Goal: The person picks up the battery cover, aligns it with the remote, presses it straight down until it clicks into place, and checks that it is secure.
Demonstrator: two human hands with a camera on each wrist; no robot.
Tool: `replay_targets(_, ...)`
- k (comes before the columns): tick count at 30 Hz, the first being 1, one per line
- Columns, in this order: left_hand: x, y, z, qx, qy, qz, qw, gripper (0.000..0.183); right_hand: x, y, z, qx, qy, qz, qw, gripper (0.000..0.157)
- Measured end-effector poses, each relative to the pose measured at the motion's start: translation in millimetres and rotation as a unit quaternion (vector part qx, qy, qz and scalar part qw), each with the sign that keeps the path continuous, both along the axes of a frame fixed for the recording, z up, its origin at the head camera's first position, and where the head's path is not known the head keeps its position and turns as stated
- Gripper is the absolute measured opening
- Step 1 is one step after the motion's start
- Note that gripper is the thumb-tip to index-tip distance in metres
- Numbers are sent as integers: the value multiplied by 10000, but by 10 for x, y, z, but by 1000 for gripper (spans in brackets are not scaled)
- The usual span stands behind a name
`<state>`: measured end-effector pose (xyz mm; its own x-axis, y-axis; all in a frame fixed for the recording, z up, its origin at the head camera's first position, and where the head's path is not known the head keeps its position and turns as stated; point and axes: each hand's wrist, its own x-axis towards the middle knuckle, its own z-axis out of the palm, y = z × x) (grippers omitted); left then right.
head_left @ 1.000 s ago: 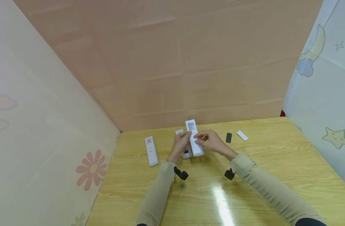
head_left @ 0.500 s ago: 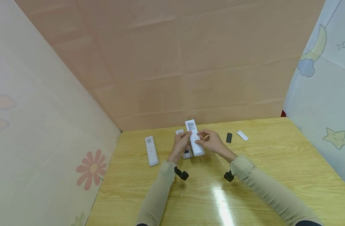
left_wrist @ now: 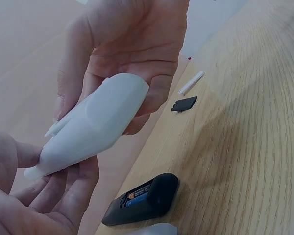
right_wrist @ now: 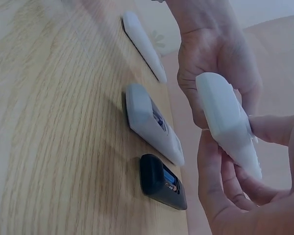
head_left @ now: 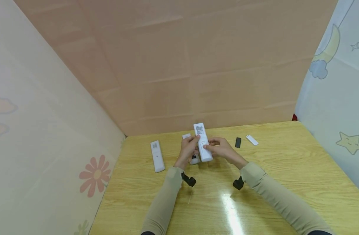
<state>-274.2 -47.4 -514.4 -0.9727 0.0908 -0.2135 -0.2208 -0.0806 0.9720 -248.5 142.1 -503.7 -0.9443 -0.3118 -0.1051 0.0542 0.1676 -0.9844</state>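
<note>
Remote [head_left: 203, 141], long, white, dark-printed

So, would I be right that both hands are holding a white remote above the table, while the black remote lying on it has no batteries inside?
Not quite: the black remote does have batteries inside, as the left wrist view shows. The left hand and right hand do hold a white remote above the table.
</note>
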Motion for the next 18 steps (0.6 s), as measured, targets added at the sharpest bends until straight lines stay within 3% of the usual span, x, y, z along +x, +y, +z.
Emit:
replay_targets(5,8,-18,14,-40,46,-86,9999,42,10,6,7,-157,-160,41,9997,50)
replay_targets(18,-16,-9,26,-141,105,-170,9997,40,31,7,74,56,-234,-206,9995,48)
